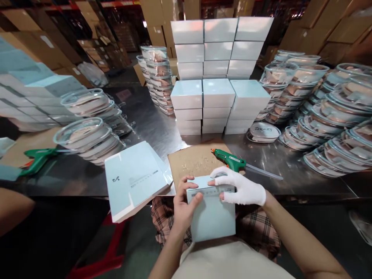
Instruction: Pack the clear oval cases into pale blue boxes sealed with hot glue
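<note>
Fingers of the left hand (183, 203) and gloved right hand (242, 190) clamp the pale box (212, 213) beyond the table's near edge (305, 192); uneven pressure could let its flap spring open.

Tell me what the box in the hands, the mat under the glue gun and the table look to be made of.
Box: pale blue card, likely matte; crisp folded edges, no glare. Mat: brown cardboard, dull, speckled with what look like dried glue blobs. Table: metal, probably stainless steel; grey, smooth, mirrors the stacked boxes.
</note>
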`<state>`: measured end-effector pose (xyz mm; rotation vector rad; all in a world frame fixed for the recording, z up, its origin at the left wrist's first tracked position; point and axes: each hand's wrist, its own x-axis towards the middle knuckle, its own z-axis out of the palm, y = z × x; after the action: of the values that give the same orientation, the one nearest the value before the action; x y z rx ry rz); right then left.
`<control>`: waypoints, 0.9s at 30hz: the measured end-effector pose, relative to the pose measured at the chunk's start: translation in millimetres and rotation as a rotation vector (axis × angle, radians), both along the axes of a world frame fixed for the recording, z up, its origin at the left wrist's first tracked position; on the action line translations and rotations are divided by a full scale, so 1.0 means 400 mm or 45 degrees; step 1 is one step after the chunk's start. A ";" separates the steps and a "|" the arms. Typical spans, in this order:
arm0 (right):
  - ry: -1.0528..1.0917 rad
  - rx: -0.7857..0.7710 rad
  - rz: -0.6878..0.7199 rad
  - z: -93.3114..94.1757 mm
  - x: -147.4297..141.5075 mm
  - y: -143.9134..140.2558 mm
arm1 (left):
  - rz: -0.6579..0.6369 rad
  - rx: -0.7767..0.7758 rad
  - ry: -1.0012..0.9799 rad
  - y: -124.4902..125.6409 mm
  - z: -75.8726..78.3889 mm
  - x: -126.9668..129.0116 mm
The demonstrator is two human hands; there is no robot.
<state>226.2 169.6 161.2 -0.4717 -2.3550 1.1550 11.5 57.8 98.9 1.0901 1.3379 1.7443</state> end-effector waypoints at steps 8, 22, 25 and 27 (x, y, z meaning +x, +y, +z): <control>-0.046 -0.048 0.059 -0.018 0.014 -0.002 | -0.021 -0.102 0.005 -0.008 -0.003 0.009; 0.521 -0.358 -0.679 -0.159 -0.016 -0.088 | 0.310 -0.146 -0.338 0.038 0.033 -0.032; 0.329 -0.588 -0.614 -0.189 0.008 -0.144 | 0.349 -0.183 -0.522 0.049 0.037 -0.018; 0.341 -0.574 -0.739 -0.177 0.028 -0.163 | 0.225 -0.077 -0.560 0.053 0.029 0.003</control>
<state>237.4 104.4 90.6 -1.0036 -1.5646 1.3429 12.7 78.9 110.6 0.5212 1.2232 1.9170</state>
